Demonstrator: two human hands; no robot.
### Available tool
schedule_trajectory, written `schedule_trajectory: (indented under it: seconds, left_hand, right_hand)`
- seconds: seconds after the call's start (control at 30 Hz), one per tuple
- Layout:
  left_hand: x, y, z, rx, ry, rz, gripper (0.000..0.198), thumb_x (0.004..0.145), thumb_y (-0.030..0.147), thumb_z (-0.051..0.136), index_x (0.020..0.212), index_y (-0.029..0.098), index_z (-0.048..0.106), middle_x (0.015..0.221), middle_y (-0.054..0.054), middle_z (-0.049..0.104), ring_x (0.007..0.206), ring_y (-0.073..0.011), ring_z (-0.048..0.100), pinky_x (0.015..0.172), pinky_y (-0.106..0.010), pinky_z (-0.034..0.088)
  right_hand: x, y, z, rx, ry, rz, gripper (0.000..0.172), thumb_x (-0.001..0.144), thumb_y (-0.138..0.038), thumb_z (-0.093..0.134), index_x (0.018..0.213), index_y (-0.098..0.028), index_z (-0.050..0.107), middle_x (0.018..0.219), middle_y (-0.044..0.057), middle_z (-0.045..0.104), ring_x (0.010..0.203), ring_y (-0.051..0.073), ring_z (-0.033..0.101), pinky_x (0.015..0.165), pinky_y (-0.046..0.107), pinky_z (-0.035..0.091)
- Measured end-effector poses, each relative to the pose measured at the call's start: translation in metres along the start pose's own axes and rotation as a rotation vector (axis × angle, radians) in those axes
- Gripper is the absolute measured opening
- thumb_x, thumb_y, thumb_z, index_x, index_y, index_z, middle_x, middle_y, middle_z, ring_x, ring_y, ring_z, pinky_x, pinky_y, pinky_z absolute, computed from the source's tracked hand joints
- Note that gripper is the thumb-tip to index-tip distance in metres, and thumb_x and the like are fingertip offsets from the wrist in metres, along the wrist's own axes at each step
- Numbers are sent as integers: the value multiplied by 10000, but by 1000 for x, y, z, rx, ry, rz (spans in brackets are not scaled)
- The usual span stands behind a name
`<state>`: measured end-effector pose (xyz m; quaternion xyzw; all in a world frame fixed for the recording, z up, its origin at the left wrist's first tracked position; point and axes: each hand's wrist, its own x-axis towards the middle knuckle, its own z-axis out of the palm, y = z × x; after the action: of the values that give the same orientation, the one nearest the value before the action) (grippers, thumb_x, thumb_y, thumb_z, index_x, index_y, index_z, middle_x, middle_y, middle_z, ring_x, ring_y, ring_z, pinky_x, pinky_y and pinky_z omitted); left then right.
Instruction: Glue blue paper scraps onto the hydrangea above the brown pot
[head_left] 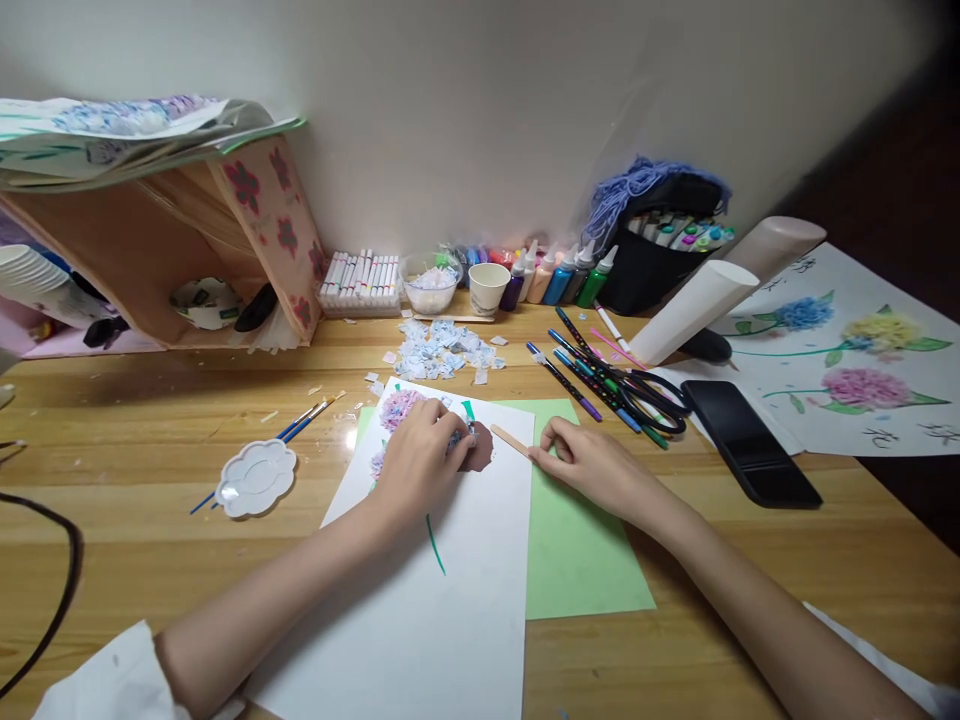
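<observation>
My left hand (424, 450) bends over a white sheet of paper (465, 620), thumb and fingers pinched together at a bluish paper scrap (471, 428). Its fingertips touch the edge of a round brown patch (480, 450), partly hidden beneath them. My right hand (574, 455) pinches the lower end of a flat wooden craft stick (510, 439), whose tip lies close to the patch. Left of the patch are pink-purple flowers (399, 407) on the sheet, partly covered by my left hand. A green stem line (435, 545) runs below. Green paper (585, 560) lies beneath the white sheet.
Torn pale-blue paper scraps (442, 348) lie behind the sheet, before a paper cup (488, 287) and paint bottles (555, 280). To the right are pens (577, 375), scissors (652, 395) and a phone (750, 440). A white palette (256, 478) and brushes (307, 418) lie left.
</observation>
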<state>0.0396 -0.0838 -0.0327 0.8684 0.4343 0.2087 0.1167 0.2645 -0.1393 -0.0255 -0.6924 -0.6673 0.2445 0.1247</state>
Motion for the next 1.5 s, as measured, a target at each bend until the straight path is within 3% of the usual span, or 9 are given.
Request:
schedule_trajectory:
  seconds: [0.23, 0.43, 0.57, 0.87, 1.1, 1.33, 1.5]
  left_hand:
    - [-17, 4, -3, -157, 33, -2, 155, 899, 269, 509, 823, 205, 627, 811, -44, 568, 773, -181, 503, 664, -323, 397]
    - [-22, 5, -1, -206, 51, -80, 130, 865, 285, 568, 785, 234, 656, 780, -40, 580, 767, -192, 505, 656, -336, 398]
    - [-18, 4, 1, -168, 109, -111, 115, 849, 275, 588, 771, 216, 650, 773, -39, 571, 765, -191, 486, 659, -333, 389]
    - [-15, 8, -1, -116, 89, -155, 72, 837, 225, 587, 785, 192, 625, 804, -32, 565, 787, -186, 488, 670, -310, 376]
    - [-13, 8, -6, -171, 107, -182, 90, 861, 241, 551, 892, 193, 620, 862, -37, 569, 827, -186, 516, 708, -312, 397]
    - [-34, -14, -25, -195, 224, -87, 107, 862, 143, 487, 786, 183, 550, 780, -19, 563, 756, -160, 500, 702, -307, 376]
    - [-42, -29, -24, -217, 243, -200, 163, 855, 134, 471, 701, 181, 498, 686, 6, 511, 654, -131, 442, 613, -280, 331]
  right_hand:
    - [0, 2, 0, 155, -70, -21, 274, 855, -380, 511, 644, -208, 477, 540, -32, 500, 512, 125, 445, 495, 233, 291]
    - [4, -8, 4, 855, 71, -65, 233, 822, -427, 599, 818, -206, 526, 617, -33, 515, 531, 114, 484, 477, 231, 391]
    - [5, -17, 19, 1071, 106, -136, 175, 833, -359, 623, 838, -208, 535, 689, -1, 599, 604, 128, 568, 540, 250, 493]
    - [-4, -12, 36, 1029, 198, -280, 64, 905, -259, 542, 882, -209, 573, 760, 8, 600, 694, 122, 614, 583, 231, 534]
    - [-5, -13, 41, 973, 162, -315, 53, 915, -235, 524, 911, -220, 574, 811, 11, 607, 749, 127, 643, 642, 245, 565]
    - [-5, -12, 42, 910, 158, -330, 64, 907, -209, 530, 949, -218, 578, 834, 20, 645, 796, 149, 670, 708, 281, 580]
    - [-6, -12, 42, 797, 184, -350, 81, 899, -182, 528, 955, -223, 569, 853, 23, 657, 814, 158, 677, 704, 281, 564]
